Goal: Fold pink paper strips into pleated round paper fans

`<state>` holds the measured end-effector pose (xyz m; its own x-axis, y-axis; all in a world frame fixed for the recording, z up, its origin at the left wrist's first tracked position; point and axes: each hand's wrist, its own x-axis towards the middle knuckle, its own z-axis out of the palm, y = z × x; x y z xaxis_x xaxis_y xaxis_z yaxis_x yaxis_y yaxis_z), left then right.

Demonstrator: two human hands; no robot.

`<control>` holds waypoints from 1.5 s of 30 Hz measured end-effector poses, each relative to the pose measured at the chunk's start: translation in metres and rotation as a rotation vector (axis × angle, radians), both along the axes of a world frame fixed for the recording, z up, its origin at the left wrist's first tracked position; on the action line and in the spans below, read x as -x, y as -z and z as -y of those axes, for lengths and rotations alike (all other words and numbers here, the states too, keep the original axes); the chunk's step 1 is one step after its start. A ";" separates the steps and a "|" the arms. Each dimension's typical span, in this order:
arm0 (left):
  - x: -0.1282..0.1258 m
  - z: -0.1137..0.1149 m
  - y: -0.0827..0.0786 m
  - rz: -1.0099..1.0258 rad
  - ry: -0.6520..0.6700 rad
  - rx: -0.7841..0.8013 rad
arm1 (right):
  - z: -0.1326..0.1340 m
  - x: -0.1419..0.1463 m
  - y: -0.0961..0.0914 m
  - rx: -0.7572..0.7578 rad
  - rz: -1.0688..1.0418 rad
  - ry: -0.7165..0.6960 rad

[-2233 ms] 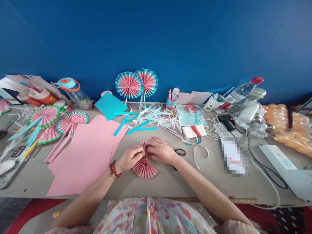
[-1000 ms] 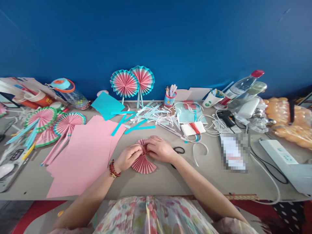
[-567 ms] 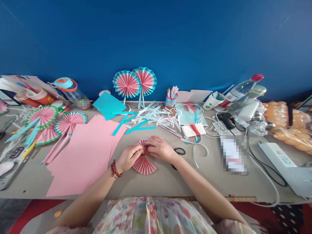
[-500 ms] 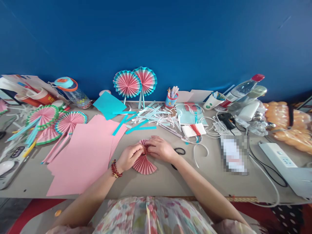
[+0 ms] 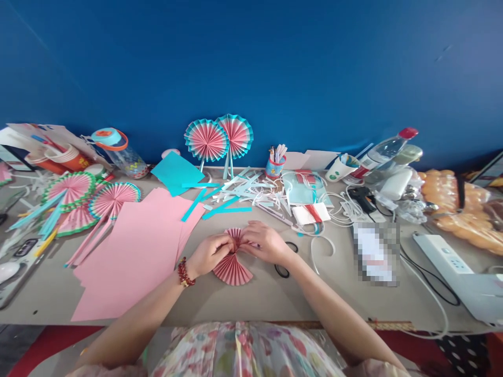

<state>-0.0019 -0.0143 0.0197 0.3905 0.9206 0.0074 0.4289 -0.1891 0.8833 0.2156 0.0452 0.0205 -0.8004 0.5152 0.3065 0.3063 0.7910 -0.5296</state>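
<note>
A pleated pink paper fan (image 5: pixel 233 269) lies on the table in front of me, gathered at its middle and flaring out toward me and away from me. My left hand (image 5: pixel 210 254) pinches the gathered middle from the left, a red bead bracelet at its wrist. From the right, my right hand (image 5: pixel 265 243) has its thumb and fingers closed at the same spot, knuckles arched over the far pleats. Something dark red shows at the pinched middle, too small to make out. Large pink paper sheets (image 5: pixel 129 256) lie left of my left hand.
Finished pink and blue paper fans (image 5: pixel 206 140) stand at the wall. White and blue paper strips (image 5: pixel 243 188) are strewn behind my hands. Black elastic loops (image 5: pixel 282 270) lie by my right wrist. A power strip (image 5: pixel 451 259), cables and a bottle (image 5: pixel 383 149) occupy the right; more fans (image 5: pixel 113 199) lie left.
My right hand has lifted and shifted slightly right, showing more of the fan's far pleats. My left hand keeps its pinch. The whole view has tilted a little.
</note>
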 end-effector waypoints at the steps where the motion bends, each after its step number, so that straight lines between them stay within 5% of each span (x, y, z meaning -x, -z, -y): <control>1: 0.000 -0.001 -0.001 -0.004 0.006 0.002 | 0.001 0.001 -0.001 0.009 -0.001 0.043; 7: -0.002 -0.009 -0.010 -0.045 0.084 0.018 | 0.015 0.006 -0.015 0.043 -0.068 0.522; 12: -0.004 -0.016 -0.013 -0.114 0.128 -0.008 | 0.034 0.010 -0.021 0.134 0.018 0.393; 18: -0.003 -0.020 -0.017 -0.091 0.169 0.052 | 0.040 0.015 -0.014 0.216 0.022 0.448; 30: -0.001 -0.024 -0.005 -0.032 0.082 0.211 | 0.064 0.015 -0.001 0.167 -0.077 0.319; 45: -0.002 -0.024 -0.006 -0.036 0.076 0.184 | 0.060 0.009 0.003 0.072 -0.036 0.422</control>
